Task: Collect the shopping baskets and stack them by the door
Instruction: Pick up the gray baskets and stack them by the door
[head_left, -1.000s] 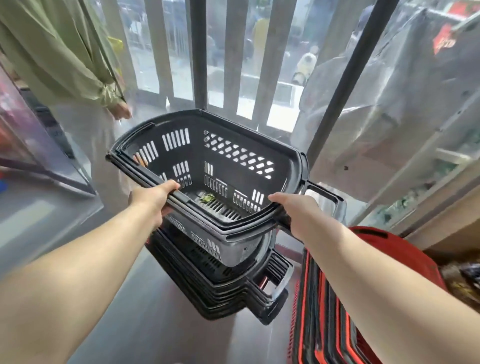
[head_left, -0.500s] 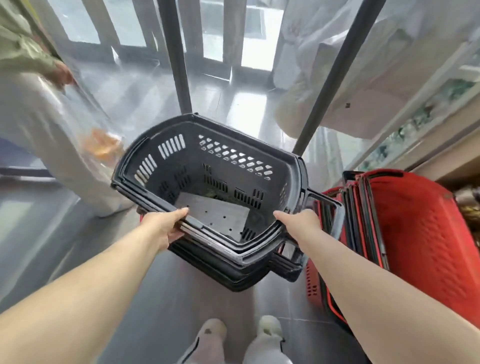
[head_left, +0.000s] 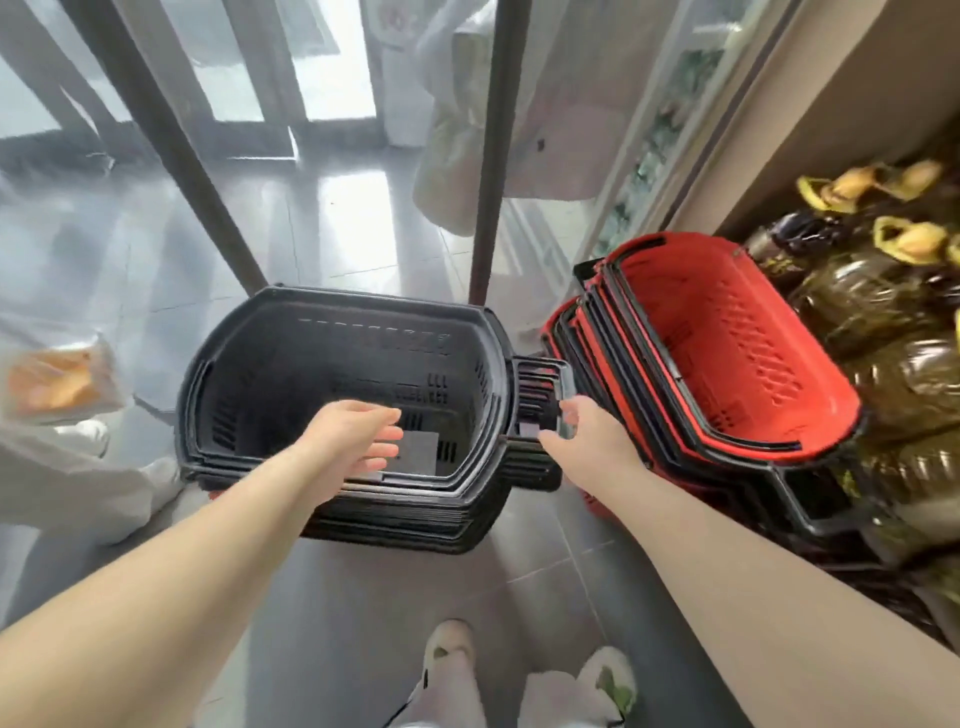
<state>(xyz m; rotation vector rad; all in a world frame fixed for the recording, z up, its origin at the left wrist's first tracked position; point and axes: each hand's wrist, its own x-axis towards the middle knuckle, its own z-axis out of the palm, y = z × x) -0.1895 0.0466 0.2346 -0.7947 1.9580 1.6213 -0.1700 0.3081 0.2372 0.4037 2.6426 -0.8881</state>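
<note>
A stack of black shopping baskets (head_left: 291, 332) stands on the grey tiled floor near the glass door, with the top basket nested level in it. My left hand (head_left: 358, 441) hovers over the top basket's inside with fingers straight and holds nothing. My right hand (head_left: 587, 441) is at the stack's right end, beside the grey pull handle (head_left: 565, 384), with fingers relaxed; the blur hides whether they touch it. A tilted stack of red baskets (head_left: 727, 364) stands just to the right.
Two dark posts (head_left: 488, 156) rise behind the black stack, before the glass door. A person in white trousers (head_left: 78, 467) stands at the left with a bag of orange goods. Bottles (head_left: 883, 322) crowd the right. My shoes (head_left: 452, 644) are below.
The black basket I held by its rim has come down onto the black stack. Both hands have let go; the left moved over the basket's inside, the right to the handle end.
</note>
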